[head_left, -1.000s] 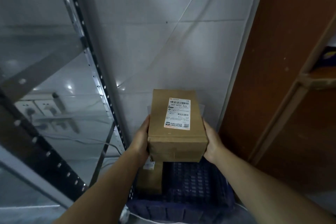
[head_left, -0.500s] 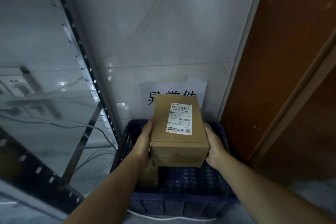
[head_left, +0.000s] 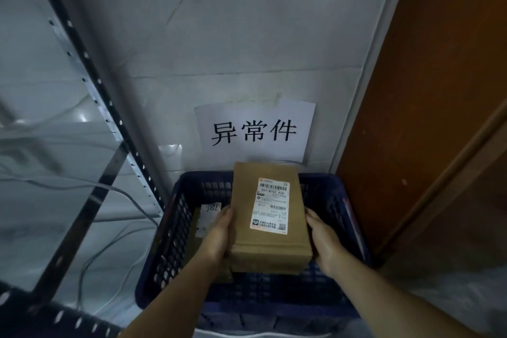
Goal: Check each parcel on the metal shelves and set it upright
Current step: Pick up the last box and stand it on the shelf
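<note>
A brown cardboard parcel [head_left: 270, 247] with a white shipping label on its top face is held above a dark blue plastic crate [head_left: 175, 230]. My left hand [head_left: 219, 236] grips the parcel's left side and my right hand [head_left: 323, 241] grips its right side. A second brown parcel [head_left: 204, 218] with a small white label lies inside the crate on the left, partly hidden by my left hand and the held parcel.
A white paper sign [head_left: 255, 129] with black characters is stuck to the tiled wall behind the crate. A perforated metal shelf upright [head_left: 90, 77] and brace run along the left, with cables behind. A brown wooden panel [head_left: 428, 90] stands on the right.
Both hands have carried the parcel downward toward the crate. The view has tilted down, so the crate and the wall sign now show fully.
</note>
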{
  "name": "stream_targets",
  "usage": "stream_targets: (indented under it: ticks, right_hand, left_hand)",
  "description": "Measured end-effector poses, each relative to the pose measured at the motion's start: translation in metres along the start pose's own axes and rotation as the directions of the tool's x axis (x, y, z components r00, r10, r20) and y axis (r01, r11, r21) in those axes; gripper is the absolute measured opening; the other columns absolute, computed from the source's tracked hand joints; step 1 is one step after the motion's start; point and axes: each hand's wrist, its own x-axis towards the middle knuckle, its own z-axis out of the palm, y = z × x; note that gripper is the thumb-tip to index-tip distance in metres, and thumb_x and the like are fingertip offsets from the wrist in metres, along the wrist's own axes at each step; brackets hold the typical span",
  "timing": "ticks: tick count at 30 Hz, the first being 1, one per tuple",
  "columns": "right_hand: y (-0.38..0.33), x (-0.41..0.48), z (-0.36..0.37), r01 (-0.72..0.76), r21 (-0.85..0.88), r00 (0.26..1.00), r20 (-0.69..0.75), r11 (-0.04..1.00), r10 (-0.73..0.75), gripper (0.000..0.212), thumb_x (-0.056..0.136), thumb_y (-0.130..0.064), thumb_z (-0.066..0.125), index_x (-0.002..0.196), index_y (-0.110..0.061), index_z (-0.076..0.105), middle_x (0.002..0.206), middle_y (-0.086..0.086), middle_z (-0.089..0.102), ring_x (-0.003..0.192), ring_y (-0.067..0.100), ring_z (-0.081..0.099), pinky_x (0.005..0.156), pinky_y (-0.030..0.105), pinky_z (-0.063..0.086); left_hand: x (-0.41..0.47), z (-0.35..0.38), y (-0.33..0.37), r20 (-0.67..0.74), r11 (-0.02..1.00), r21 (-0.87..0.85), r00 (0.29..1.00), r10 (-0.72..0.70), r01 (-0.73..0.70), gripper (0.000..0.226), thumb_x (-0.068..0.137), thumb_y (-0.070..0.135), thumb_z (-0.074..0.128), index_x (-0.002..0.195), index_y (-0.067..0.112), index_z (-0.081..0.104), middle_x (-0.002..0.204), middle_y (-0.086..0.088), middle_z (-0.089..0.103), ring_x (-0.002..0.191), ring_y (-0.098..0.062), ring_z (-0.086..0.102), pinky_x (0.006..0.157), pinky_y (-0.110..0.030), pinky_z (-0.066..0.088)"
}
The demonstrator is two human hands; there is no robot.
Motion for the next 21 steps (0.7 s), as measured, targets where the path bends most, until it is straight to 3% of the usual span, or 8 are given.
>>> stream_targets:
  ticks: [4,7,12,18,21]
  right_hand:
    - [0.029,0.019,-0.009,-0.046,0.010,0.997,-0.060,0.999,0.046,0.027,0.107,-0.024,0.047,0.128,-0.034,0.061,0.102,0.005,0.078,0.100,0.029,0.072,0.090,0.048,0.057]
    - [0.046,0.029,-0.017,-0.076,-0.020,0.992,-0.100,0.997,0.073,0.032,0.107,-0.019,0.045,0.134,-0.029,0.059,0.107,0.007,0.076,0.101,0.030,0.071,0.091,0.050,0.057]
    - [0.061,0.051,-0.013,-0.115,-0.013,0.985,-0.128,0.993,0.112,0.026,0.107,-0.022,0.046,0.128,-0.028,0.061,0.102,0.010,0.077,0.097,0.032,0.073,0.092,0.054,0.057]
    - [0.081,0.075,-0.003,-0.138,-0.164,0.980,-0.164,0.977,0.111,0.019,0.105,-0.033,0.042,0.116,-0.027,0.057,0.108,0.013,0.070,0.101,0.036,0.067,0.096,0.059,0.053]
    - [0.092,0.079,0.000,-0.161,-0.216,0.977,-0.173,0.963,0.125,0.021,0.107,-0.039,0.038,0.115,-0.025,0.052,0.115,0.012,0.064,0.108,0.034,0.062,0.102,0.055,0.048]
  left_hand:
    - [0.027,-0.001,-0.030,-0.061,0.991,0.092,0.994,-0.095,0.100,0.040,0.106,0.044,0.041,0.130,0.019,0.061,0.114,-0.009,0.071,0.103,-0.030,0.068,0.090,-0.040,0.054]
    - [0.042,0.005,-0.045,-0.090,0.977,0.140,0.984,-0.152,0.164,0.043,0.106,0.044,0.041,0.138,0.020,0.057,0.126,-0.012,0.066,0.111,-0.032,0.064,0.101,-0.046,0.051]
    - [0.059,0.014,-0.056,-0.083,0.959,0.209,0.980,-0.179,0.193,0.044,0.102,0.048,0.043,0.131,0.018,0.058,0.120,-0.011,0.067,0.108,-0.031,0.065,0.102,-0.045,0.050]
    - [0.091,0.003,-0.075,-0.134,0.923,0.313,0.973,-0.189,0.223,0.073,0.083,0.071,0.047,0.137,0.023,0.050,0.124,-0.006,0.065,0.110,-0.031,0.063,0.103,-0.048,0.049]
    - [0.111,-0.003,-0.092,-0.158,0.918,0.309,0.966,-0.206,0.247,0.110,0.048,0.085,0.048,0.137,0.021,0.056,0.129,-0.006,0.065,0.113,-0.030,0.063,0.104,-0.046,0.049]
